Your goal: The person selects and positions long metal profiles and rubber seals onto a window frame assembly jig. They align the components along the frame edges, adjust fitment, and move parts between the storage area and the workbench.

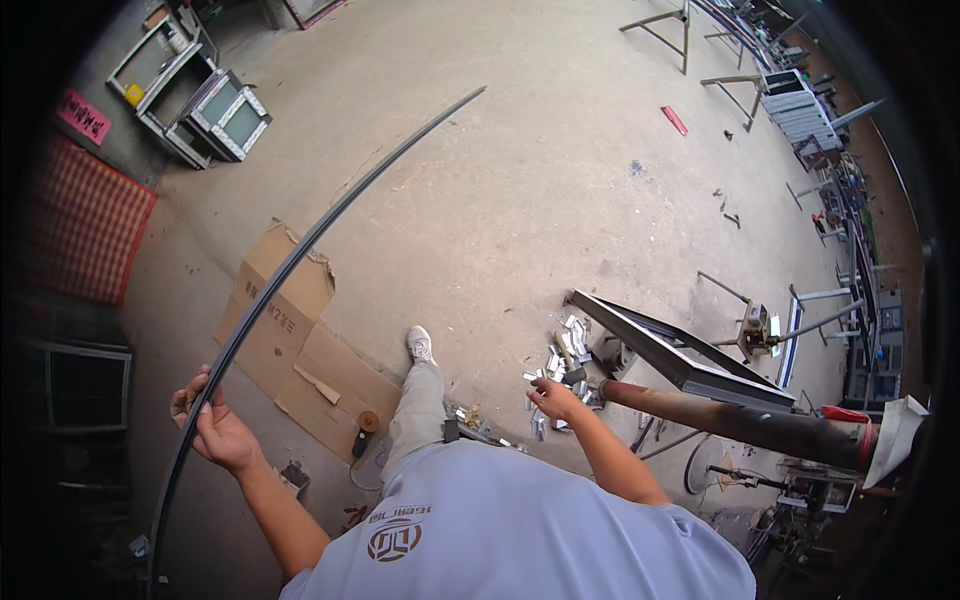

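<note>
My left hand is closed around a long, thin dark bar, thumb on one side and fingers on the other. The bar runs from the lower left up toward the top middle, and it looks curved in this wide view. My right hand is held low in front of me, its fingers loosely bent and apart, with nothing visible in them. Just beyond it lies a heap of short silver metal pieces on the floor. Whether the hand touches any of them I cannot tell.
Flattened cardboard lies under the bar on the left. A dark metal frame and a thick rusty pipe stand at right. Framed window units lean at far left. Metal stands line the far right.
</note>
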Demonstrator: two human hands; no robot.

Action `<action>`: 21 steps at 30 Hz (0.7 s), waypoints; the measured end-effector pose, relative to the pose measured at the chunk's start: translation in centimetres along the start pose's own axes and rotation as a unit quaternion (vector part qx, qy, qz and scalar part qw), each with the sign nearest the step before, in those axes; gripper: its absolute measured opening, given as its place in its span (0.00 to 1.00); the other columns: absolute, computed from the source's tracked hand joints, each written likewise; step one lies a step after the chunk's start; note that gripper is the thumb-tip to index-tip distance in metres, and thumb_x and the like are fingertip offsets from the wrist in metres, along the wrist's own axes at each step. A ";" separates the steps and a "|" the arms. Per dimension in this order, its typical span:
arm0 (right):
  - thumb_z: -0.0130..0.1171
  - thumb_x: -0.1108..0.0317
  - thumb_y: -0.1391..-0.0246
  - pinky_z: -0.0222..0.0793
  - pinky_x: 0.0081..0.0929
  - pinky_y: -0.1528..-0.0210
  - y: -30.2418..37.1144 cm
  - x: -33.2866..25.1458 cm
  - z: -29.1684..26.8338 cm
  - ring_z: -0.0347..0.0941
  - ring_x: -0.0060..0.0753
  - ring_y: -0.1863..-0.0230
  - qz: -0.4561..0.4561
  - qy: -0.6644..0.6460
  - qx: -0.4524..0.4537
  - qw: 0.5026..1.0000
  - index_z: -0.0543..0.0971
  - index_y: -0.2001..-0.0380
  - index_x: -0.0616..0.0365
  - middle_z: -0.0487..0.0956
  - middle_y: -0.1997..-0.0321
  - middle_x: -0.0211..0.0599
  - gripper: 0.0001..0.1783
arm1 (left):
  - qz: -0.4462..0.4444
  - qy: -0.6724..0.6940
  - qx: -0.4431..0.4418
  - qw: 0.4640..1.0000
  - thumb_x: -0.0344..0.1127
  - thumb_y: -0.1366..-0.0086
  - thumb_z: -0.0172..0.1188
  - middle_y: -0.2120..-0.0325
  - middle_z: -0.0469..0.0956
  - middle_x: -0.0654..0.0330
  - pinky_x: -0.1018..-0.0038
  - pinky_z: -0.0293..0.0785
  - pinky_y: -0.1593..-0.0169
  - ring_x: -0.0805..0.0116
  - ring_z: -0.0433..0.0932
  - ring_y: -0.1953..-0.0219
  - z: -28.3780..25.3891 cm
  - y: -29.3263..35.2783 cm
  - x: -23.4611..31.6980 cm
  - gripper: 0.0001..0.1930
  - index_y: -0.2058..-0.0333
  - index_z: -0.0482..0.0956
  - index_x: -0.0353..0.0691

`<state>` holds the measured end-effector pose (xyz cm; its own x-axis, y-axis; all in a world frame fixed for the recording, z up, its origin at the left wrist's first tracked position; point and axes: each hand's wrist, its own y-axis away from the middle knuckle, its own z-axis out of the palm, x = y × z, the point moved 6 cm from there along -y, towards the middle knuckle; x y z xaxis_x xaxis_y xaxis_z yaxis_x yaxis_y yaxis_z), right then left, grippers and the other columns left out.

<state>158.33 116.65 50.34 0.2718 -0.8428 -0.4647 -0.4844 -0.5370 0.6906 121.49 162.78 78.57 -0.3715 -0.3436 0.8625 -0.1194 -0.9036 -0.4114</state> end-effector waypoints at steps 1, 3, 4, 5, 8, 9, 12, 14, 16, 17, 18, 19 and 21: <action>0.57 0.50 0.37 0.75 0.39 0.44 -1.2 -1.5 -1.6 0.81 0.49 0.49 -0.004 0.010 -0.019 1.000 0.76 0.41 0.59 0.85 0.51 0.48 0.29 | -0.014 -0.003 -0.017 1.000 0.22 0.34 0.40 0.48 0.75 0.47 0.61 0.77 0.36 0.52 0.74 0.40 1.9 -2.6 -1.3 0.19 0.46 0.64 0.27; 0.57 0.51 0.36 0.75 0.39 0.45 -2.8 -4.1 -5.7 0.81 0.49 0.49 -0.016 -0.076 0.040 0.996 0.75 0.40 0.60 0.85 0.51 0.49 0.28 | -0.042 0.010 -0.030 0.999 0.22 0.34 0.39 0.48 0.75 0.47 0.60 0.75 0.35 0.50 0.74 0.39 5.6 -7.3 -2.8 0.18 0.46 0.65 0.27; 0.57 0.52 0.35 0.76 0.39 0.46 -3.3 -4.7 -7.6 0.82 0.49 0.50 -0.001 -0.162 0.095 0.982 0.75 0.41 0.60 0.85 0.51 0.50 0.28 | -0.046 0.025 -0.048 0.997 0.21 0.35 0.40 0.49 0.76 0.46 0.59 0.74 0.34 0.49 0.73 0.38 7.5 -9.4 -3.4 0.18 0.47 0.66 0.28; 0.57 0.52 0.35 0.76 0.38 0.47 -3.5 -5.0 -9.3 0.82 0.48 0.50 0.002 -0.208 0.123 0.970 0.75 0.40 0.59 0.84 0.52 0.51 0.27 | -0.060 0.038 -0.059 0.996 0.20 0.36 0.40 0.49 0.76 0.46 0.59 0.73 0.33 0.48 0.73 0.38 9.3 -11.3 -4.2 0.18 0.47 0.66 0.29; 0.58 0.52 0.36 0.76 0.39 0.46 -3.5 -4.9 -12.8 0.82 0.48 0.51 0.034 -0.200 0.170 0.964 0.77 0.42 0.58 0.85 0.53 0.49 0.27 | -0.092 0.086 -0.086 0.988 0.19 0.38 0.41 0.50 0.76 0.47 0.57 0.68 0.30 0.48 0.72 0.37 14.4 -16.3 -6.6 0.19 0.47 0.67 0.30; 0.58 0.52 0.37 0.76 0.40 0.46 -3.4 -4.5 -13.5 0.82 0.48 0.51 0.050 -0.177 0.176 0.967 0.77 0.42 0.58 0.85 0.53 0.49 0.26 | -0.096 0.099 -0.109 0.984 0.19 0.38 0.41 0.50 0.76 0.47 0.57 0.68 0.30 0.48 0.71 0.37 16.4 -17.6 -7.4 0.19 0.47 0.67 0.30; 0.58 0.51 0.38 0.75 0.41 0.47 -2.8 -2.4 -14.3 0.81 0.49 0.52 0.097 -0.124 0.196 0.968 0.79 0.44 0.57 0.85 0.54 0.47 0.26 | -0.117 0.133 -0.175 0.968 0.19 0.38 0.43 0.51 0.76 0.47 0.57 0.66 0.29 0.49 0.70 0.36 22.5 -20.1 -9.7 0.18 0.49 0.69 0.31; 0.58 0.50 0.38 0.75 0.41 0.47 -3.0 -1.1 -14.1 0.81 0.49 0.51 0.116 -0.127 0.209 0.963 0.79 0.44 0.57 0.85 0.55 0.46 0.27 | -0.135 0.145 -0.206 0.958 0.19 0.38 0.43 0.51 0.76 0.47 0.57 0.66 0.29 0.49 0.70 0.36 26.8 -21.1 -11.6 0.18 0.49 0.69 0.32; 0.58 0.50 0.38 0.75 0.41 0.46 -3.7 0.2 -13.4 0.81 0.49 0.50 0.151 -0.167 0.206 0.952 0.79 0.44 0.58 0.85 0.54 0.46 0.27 | -0.154 0.140 -0.230 0.951 0.19 0.38 0.43 0.51 0.75 0.49 0.58 0.64 0.29 0.49 0.68 0.35 31.2 -21.9 -13.5 0.18 0.49 0.69 0.33; 0.58 0.50 0.38 0.75 0.41 0.46 -4.2 0.8 -13.0 0.81 0.50 0.50 0.161 -0.187 0.212 0.946 0.79 0.44 0.58 0.85 0.53 0.46 0.27 | -0.161 0.153 -0.246 0.943 0.19 0.37 0.43 0.51 0.75 0.49 0.58 0.63 0.28 0.49 0.68 0.34 33.3 -22.1 -14.3 0.18 0.49 0.68 0.33; 0.58 0.49 0.39 0.75 0.42 0.45 -5.2 1.3 -12.7 0.80 0.50 0.49 0.174 -0.196 0.202 0.944 0.79 0.44 0.58 0.85 0.52 0.46 0.27 | -0.167 0.163 -0.260 0.937 0.19 0.37 0.43 0.51 0.75 0.50 0.58 0.63 0.28 0.50 0.68 0.34 35.8 -22.4 -15.1 0.18 0.48 0.68 0.34; 0.58 0.49 0.39 0.74 0.42 0.44 -6.1 2.0 -12.6 0.80 0.51 0.48 0.188 -0.205 0.204 0.939 0.79 0.44 0.57 0.85 0.51 0.46 0.28 | -0.171 0.169 -0.273 0.932 0.19 0.37 0.44 0.51 0.75 0.50 0.58 0.62 0.28 0.50 0.67 0.34 38.3 -22.6 -16.0 0.18 0.48 0.68 0.34; 0.57 0.47 0.39 0.73 0.42 0.40 -8.9 3.4 -12.8 0.78 0.52 0.44 0.200 -0.204 0.161 0.945 0.78 0.43 0.56 0.83 0.46 0.48 0.29 | -0.174 0.186 -0.313 0.915 0.20 0.37 0.45 0.51 0.75 0.53 0.58 0.60 0.27 0.51 0.66 0.33 43.6 -22.4 -17.6 0.21 0.44 0.65 0.36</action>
<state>174.21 118.03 49.73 -0.2976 -0.8563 -0.4221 -0.7259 -0.0842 0.6826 170.82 177.89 85.47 -0.4845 0.1542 0.8611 -0.7511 -0.5780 -0.3191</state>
